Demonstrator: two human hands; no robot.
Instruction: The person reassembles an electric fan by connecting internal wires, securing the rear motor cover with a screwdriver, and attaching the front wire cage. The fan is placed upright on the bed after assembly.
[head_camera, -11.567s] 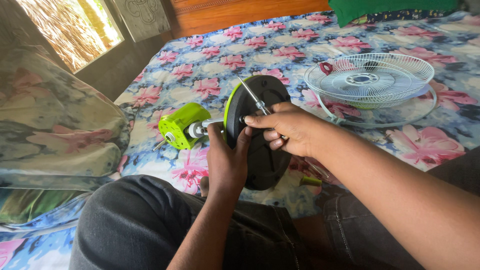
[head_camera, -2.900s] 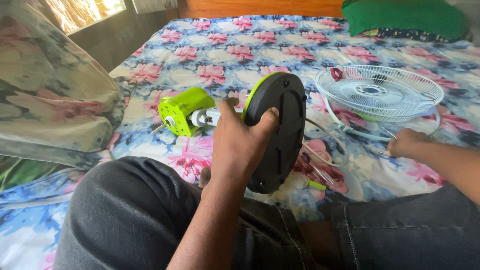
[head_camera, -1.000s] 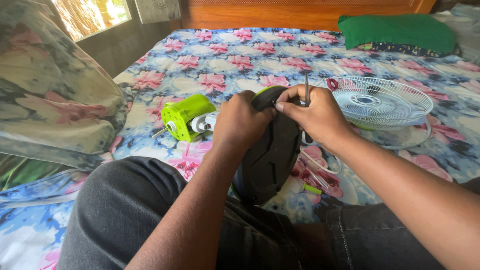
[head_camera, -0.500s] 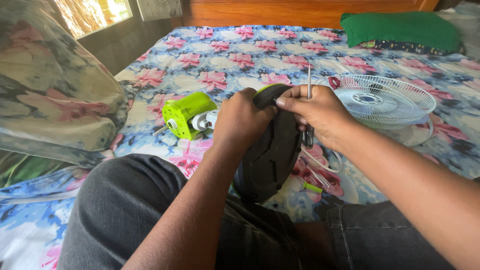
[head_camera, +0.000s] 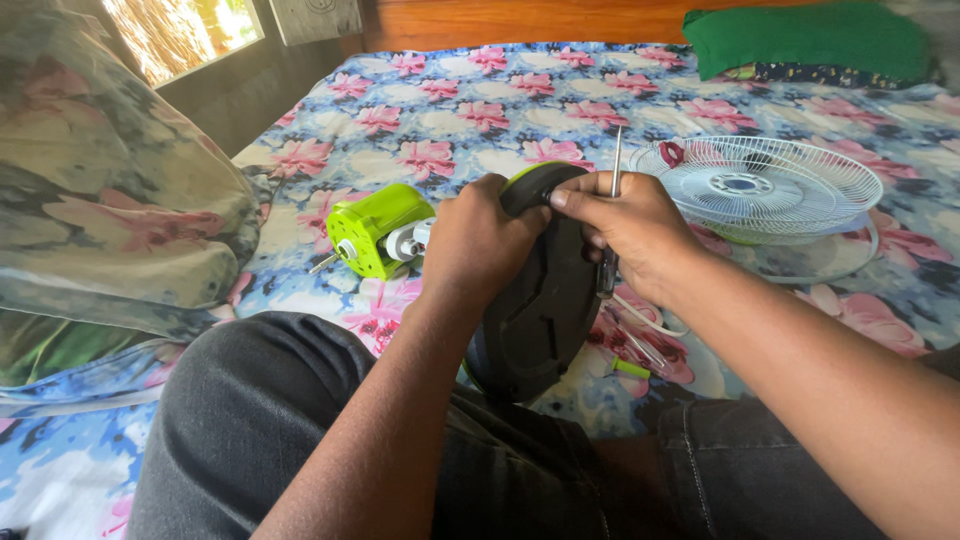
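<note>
A round black fan base (head_camera: 535, 310) with a lime-green rim stands on edge on my lap, its underside facing me. My left hand (head_camera: 478, 245) grips its top left edge. My right hand (head_camera: 630, 230) rests against the top right edge and holds a thin metal screwdriver (head_camera: 615, 160) upright, shaft pointing up; thumb and forefinger pinch at the rim near a screw hole. Behind the base, a white neck joins it to a lime-green motor housing (head_camera: 378, 228) lying on the bed.
A white wire fan guard (head_camera: 758, 186) lies on the floral bedsheet (head_camera: 480, 110) to the right. A white cord (head_camera: 650, 325) and a small green-tipped piece (head_camera: 630, 368) lie by my right knee. A floral pillow (head_camera: 100, 220) is at left, a green cushion (head_camera: 810, 35) far right.
Since 2.9 s ago my right hand came back from the sheet by the guard with the screwdriver and settled on the base's top edge. Over the last second both hands barely move.
</note>
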